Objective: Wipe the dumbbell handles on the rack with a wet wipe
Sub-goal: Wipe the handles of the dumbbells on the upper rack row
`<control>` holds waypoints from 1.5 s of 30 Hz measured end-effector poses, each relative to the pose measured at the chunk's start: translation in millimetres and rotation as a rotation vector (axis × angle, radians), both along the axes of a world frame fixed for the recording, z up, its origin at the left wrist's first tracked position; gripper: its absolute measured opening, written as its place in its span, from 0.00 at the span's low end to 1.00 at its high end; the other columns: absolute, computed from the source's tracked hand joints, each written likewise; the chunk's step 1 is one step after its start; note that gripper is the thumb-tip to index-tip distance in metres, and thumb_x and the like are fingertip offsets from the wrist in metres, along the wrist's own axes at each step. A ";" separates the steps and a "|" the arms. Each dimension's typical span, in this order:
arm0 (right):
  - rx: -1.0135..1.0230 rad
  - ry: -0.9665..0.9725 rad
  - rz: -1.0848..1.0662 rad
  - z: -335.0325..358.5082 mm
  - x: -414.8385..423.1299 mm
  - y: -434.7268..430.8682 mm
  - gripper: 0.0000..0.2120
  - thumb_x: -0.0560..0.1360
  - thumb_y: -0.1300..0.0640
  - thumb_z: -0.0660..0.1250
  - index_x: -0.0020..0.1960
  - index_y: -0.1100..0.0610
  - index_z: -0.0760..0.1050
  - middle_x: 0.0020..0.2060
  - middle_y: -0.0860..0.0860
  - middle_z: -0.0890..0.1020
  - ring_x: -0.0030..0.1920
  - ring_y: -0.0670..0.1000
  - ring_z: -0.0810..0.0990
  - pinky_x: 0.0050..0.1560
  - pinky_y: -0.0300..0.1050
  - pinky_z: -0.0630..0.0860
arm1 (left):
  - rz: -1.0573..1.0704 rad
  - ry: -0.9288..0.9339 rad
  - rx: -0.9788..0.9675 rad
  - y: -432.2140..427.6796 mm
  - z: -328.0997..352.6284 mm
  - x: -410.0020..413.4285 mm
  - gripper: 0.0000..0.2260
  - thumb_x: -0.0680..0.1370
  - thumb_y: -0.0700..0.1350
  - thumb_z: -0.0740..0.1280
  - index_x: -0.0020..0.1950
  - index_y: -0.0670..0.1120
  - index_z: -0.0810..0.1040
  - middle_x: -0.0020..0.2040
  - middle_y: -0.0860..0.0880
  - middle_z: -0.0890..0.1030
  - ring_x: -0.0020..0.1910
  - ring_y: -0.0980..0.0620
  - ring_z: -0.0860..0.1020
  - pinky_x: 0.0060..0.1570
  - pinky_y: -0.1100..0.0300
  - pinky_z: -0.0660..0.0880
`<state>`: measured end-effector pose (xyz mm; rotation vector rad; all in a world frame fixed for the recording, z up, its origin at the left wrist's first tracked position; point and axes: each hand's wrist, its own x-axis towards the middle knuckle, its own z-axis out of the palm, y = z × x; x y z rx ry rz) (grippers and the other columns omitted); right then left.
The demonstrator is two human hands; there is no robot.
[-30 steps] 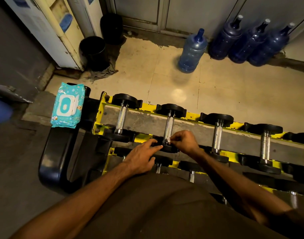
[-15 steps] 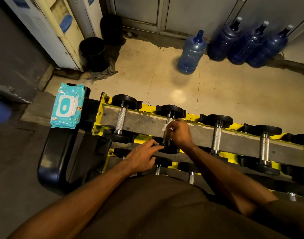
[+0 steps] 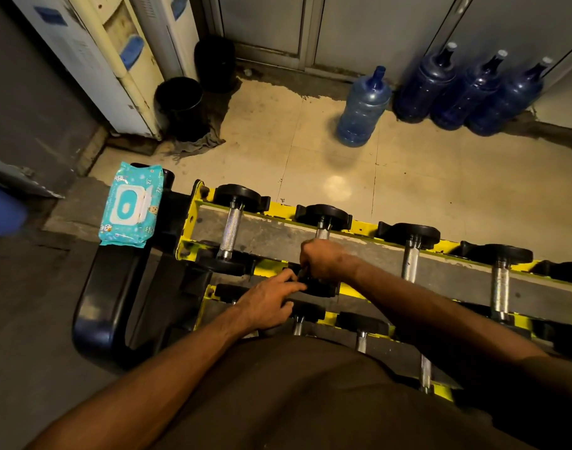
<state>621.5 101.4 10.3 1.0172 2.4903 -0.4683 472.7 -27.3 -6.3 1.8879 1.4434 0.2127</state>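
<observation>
A yellow dumbbell rack [image 3: 359,227] holds a row of dumbbells with black heads and knurled steel handles. My right hand [image 3: 320,258] is curled round the handle of the second dumbbell [image 3: 322,233] from the left, low on the bar. The wet wipe is hidden inside that fist. My left hand [image 3: 268,303] rests with straight fingers on the near black head [image 3: 320,289] of the same dumbbell. The first dumbbell's handle [image 3: 230,233] and the third one's handle [image 3: 410,264] are bare. A lower row of dumbbells [image 3: 361,339] shows under my arms.
A teal pack of wet wipes [image 3: 130,204] lies on a black seat [image 3: 109,300] left of the rack. Beyond the rack are a tiled floor, several blue water jugs [image 3: 362,108], two black bins [image 3: 180,107] and a water dispenser [image 3: 115,63].
My right hand slid up the second dumbbell's handle half a second ago, then came back down toward its near head. My left hand stayed on that head.
</observation>
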 end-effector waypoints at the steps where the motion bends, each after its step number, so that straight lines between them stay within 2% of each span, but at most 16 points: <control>1: 0.024 -0.013 -0.024 2.6 -2.3 5.3 0.10 0.76 0.54 0.71 0.55 0.55 0.81 0.51 0.52 0.80 0.51 0.53 0.80 0.45 0.45 0.78 | -0.006 0.002 -0.001 0.9 0.6 -0.3 0.22 0.80 0.44 0.66 0.76 0.51 0.71 0.69 0.52 0.68 0.64 0.55 0.71 0.64 0.56 0.74; 5: 0.280 -0.059 0.020 5.7 -6.1 8.0 0.12 0.76 0.54 0.70 0.58 0.56 0.80 0.57 0.53 0.79 0.61 0.55 0.73 0.56 0.52 0.75 | -0.021 0.009 -0.013 3.3 2.1 -1.0 0.23 0.81 0.44 0.66 0.76 0.52 0.70 0.70 0.53 0.68 0.65 0.56 0.70 0.64 0.58 0.73; 10: 0.065 0.030 0.113 7.1 4.8 -4.2 0.10 0.78 0.53 0.68 0.55 0.57 0.80 0.51 0.54 0.79 0.51 0.53 0.79 0.49 0.47 0.79 | -0.019 0.018 -0.013 7.8 2.0 -2.9 0.21 0.80 0.45 0.65 0.74 0.52 0.73 0.66 0.53 0.70 0.58 0.57 0.72 0.58 0.55 0.77; 13: 0.135 0.282 -0.327 3.6 25.8 4.7 0.03 0.73 0.59 0.73 0.46 0.57 0.82 0.48 0.54 0.79 0.46 0.53 0.80 0.43 0.46 0.79 | -0.012 -0.008 -0.018 6.6 1.5 -2.3 0.22 0.80 0.43 0.66 0.74 0.54 0.72 0.67 0.54 0.70 0.59 0.57 0.74 0.57 0.57 0.78; 15: 0.022 0.374 -0.631 -1.7 31.9 -1.4 0.06 0.70 0.63 0.74 0.39 0.55 0.80 0.42 0.51 0.79 0.41 0.48 0.79 0.36 0.40 0.77 | -0.002 -0.019 -0.018 5.6 1.8 -2.0 0.22 0.80 0.43 0.66 0.74 0.54 0.72 0.67 0.54 0.70 0.59 0.57 0.74 0.57 0.57 0.78; 17: -0.183 0.343 -0.735 -9.4 32.6 -12.8 0.09 0.72 0.65 0.72 0.38 0.53 0.77 0.39 0.49 0.80 0.40 0.46 0.79 0.32 0.34 0.72 | 0.004 -0.026 -0.025 6.5 2.9 -2.2 0.21 0.80 0.43 0.66 0.74 0.54 0.73 0.66 0.53 0.70 0.58 0.58 0.73 0.56 0.59 0.78; 19: -0.312 0.377 -0.838 -16.9 35.7 -16.5 0.08 0.72 0.65 0.73 0.41 0.54 0.77 0.40 0.51 0.81 0.41 0.49 0.82 0.32 0.36 0.74 | 0.009 -0.016 -0.023 8.2 2.4 -3.0 0.21 0.81 0.43 0.65 0.74 0.53 0.73 0.66 0.53 0.70 0.54 0.60 0.72 0.50 0.68 0.74; 21: -0.345 0.604 -1.104 -19.9 39.2 -12.5 0.07 0.71 0.66 0.75 0.43 0.58 0.78 0.39 0.54 0.83 0.40 0.51 0.85 0.34 0.43 0.81 | 0.010 -0.002 -0.022 9.4 1.1 -3.5 0.20 0.81 0.43 0.65 0.73 0.54 0.73 0.66 0.54 0.70 0.53 0.62 0.71 0.48 0.72 0.69; 25: -0.311 0.896 -1.555 -25.4 34.3 -7.2 0.07 0.72 0.67 0.74 0.48 0.58 0.82 0.45 0.54 0.85 0.45 0.52 0.84 0.48 0.51 0.84 | -0.001 0.003 -0.031 9.4 1.7 -2.2 0.21 0.81 0.44 0.66 0.74 0.54 0.73 0.67 0.54 0.70 0.59 0.60 0.71 0.54 0.68 0.72; 29: -0.611 0.643 -1.533 -15.2 45.0 -12.4 0.05 0.73 0.70 0.71 0.43 0.61 0.80 0.43 0.58 0.82 0.41 0.54 0.82 0.42 0.48 0.83 | 0.026 0.000 -0.027 11.3 3.4 -1.1 0.19 0.81 0.44 0.66 0.73 0.52 0.74 0.65 0.53 0.71 0.56 0.59 0.72 0.53 0.65 0.74; 31: -0.727 0.569 -1.520 -15.1 51.9 -5.7 0.04 0.73 0.70 0.70 0.48 0.64 0.80 0.46 0.60 0.83 0.45 0.55 0.83 0.48 0.48 0.83 | 0.025 0.002 -0.024 11.8 3.2 -1.1 0.19 0.81 0.44 0.66 0.72 0.52 0.74 0.64 0.53 0.71 0.55 0.60 0.72 0.51 0.68 0.71; 34: -0.732 0.829 -1.606 -19.8 47.1 11.3 0.14 0.76 0.67 0.65 0.62 0.66 0.75 0.61 0.64 0.79 0.51 0.53 0.80 0.58 0.50 0.80 | 0.022 -0.003 -0.032 11.3 4.2 2.7 0.19 0.81 0.44 0.66 0.73 0.52 0.74 0.64 0.53 0.71 0.56 0.59 0.72 0.54 0.66 0.73; 36: -0.708 0.881 -1.586 -24.2 39.1 17.8 0.16 0.77 0.66 0.63 0.65 0.67 0.73 0.62 0.64 0.78 0.52 0.54 0.77 0.64 0.54 0.76 | 0.022 0.001 -0.035 11.4 6.0 4.3 0.20 0.81 0.45 0.66 0.73 0.52 0.73 0.64 0.53 0.71 0.57 0.59 0.72 0.54 0.65 0.73; 38: -0.728 0.741 -1.556 -28.7 36.4 16.3 0.13 0.76 0.67 0.65 0.60 0.66 0.77 0.53 0.61 0.81 0.51 0.54 0.79 0.63 0.57 0.76 | 0.022 0.010 -0.036 11.8 6.3 2.4 0.20 0.81 0.45 0.66 0.73 0.52 0.73 0.65 0.53 0.70 0.57 0.60 0.71 0.54 0.66 0.72; 41: -0.837 0.589 -1.560 -23.5 40.1 11.2 0.07 0.75 0.71 0.66 0.51 0.64 0.79 0.53 0.63 0.82 0.50 0.57 0.83 0.58 0.54 0.80 | 0.007 0.026 -0.039 11.0 6.2 -0.6 0.21 0.81 0.46 0.66 0.74 0.53 0.72 0.66 0.54 0.70 0.58 0.60 0.71 0.56 0.65 0.72; 45: -0.819 0.985 -1.769 -12.5 32.8 18.5 0.08 0.80 0.68 0.61 0.48 0.62 0.78 0.45 0.58 0.81 0.45 0.52 0.81 0.54 0.46 0.80 | -0.012 0.041 -0.032 10.3 7.9 1.3 0.22 0.81 0.46 0.65 0.75 0.53 0.71 0.67 0.53 0.69 0.60 0.59 0.71 0.57 0.64 0.72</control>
